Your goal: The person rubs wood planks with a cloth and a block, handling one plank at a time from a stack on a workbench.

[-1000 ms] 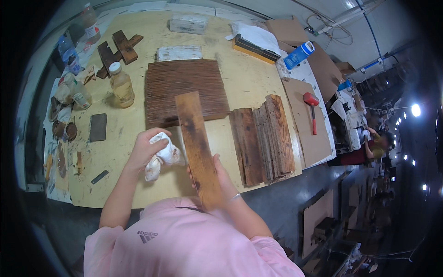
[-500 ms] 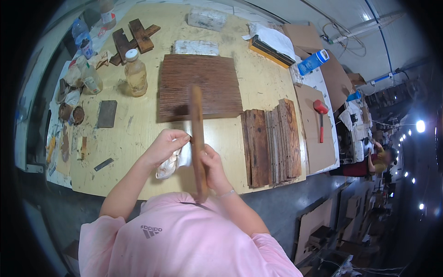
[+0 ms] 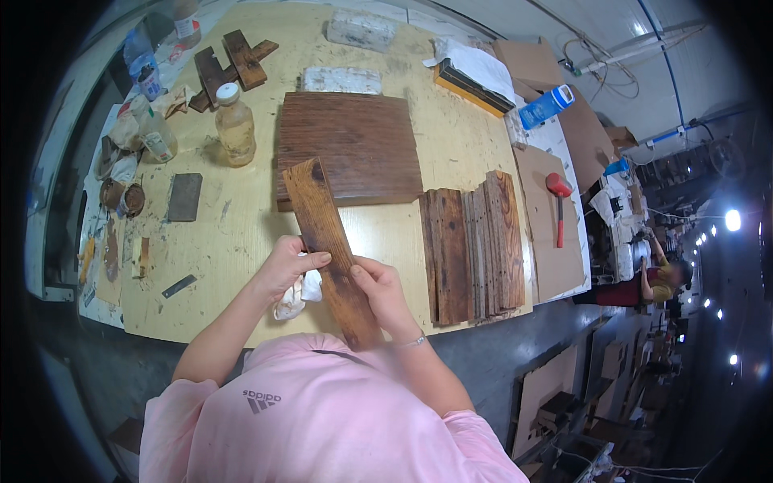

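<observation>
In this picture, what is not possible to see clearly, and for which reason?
Head view:
Underside of the plank: turned away.
Most fingertips of right hand: behind plank.
Part of white cloth: behind left hand and plank.
Top of back-left bottle: cut by upper edge.

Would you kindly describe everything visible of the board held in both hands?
The board is a long, narrow plank that looks like wood, amber-brown with dark grain and blotches. It slants, far end leftward, its top overlapping the dark brown panel in the view. The left hand grips its left edge, thumb on the face; the right hand holds its right edge, nearer the pink shirt. Whether the white cloth touches it is unclear.
</observation>
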`<control>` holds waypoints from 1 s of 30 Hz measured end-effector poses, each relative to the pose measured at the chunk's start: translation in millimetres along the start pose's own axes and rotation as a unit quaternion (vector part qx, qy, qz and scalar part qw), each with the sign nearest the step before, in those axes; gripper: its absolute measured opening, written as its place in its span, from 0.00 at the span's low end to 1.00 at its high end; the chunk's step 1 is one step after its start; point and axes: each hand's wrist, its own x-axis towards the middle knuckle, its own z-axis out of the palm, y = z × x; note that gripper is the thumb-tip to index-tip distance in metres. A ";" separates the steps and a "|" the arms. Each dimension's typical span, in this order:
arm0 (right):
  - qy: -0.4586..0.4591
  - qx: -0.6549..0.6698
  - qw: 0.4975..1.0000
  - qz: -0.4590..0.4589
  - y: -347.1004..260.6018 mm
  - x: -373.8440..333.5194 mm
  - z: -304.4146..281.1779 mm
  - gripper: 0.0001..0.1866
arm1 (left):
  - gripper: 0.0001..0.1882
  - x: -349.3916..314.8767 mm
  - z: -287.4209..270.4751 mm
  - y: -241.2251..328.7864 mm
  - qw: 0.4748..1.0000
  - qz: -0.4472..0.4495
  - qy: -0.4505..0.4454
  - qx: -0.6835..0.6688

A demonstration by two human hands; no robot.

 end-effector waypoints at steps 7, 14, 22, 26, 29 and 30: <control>-0.064 -0.200 0.978 -0.013 -31.3 3.7 -13.1 0.14 | 0.12 -7.3 11.9 7.2 0.998 0.003 0.017 0.052; -0.045 -0.318 0.946 0.040 -53.7 -2.6 -20.7 0.11 | 0.12 -10.1 24.7 15.1 0.996 0.002 -0.010 0.093; 0.017 -0.359 0.933 0.014 -54.2 -12.7 -26.7 0.11 | 0.13 -6.0 35.6 13.2 0.995 0.003 -0.030 0.096; 0.039 -0.325 0.945 -0.009 -42.4 -18.9 -30.7 0.09 | 0.13 -4.6 37.9 12.0 0.994 -0.003 -0.029 0.106; 0.041 -0.287 0.957 0.015 -28.6 -20.8 -36.0 0.08 | 0.12 -5.1 39.6 11.6 0.993 -0.001 -0.027 0.112; 0.045 -0.266 0.963 0.011 -22.4 -21.2 -37.3 0.08 | 0.12 -4.3 39.1 9.9 0.993 0.001 -0.027 0.112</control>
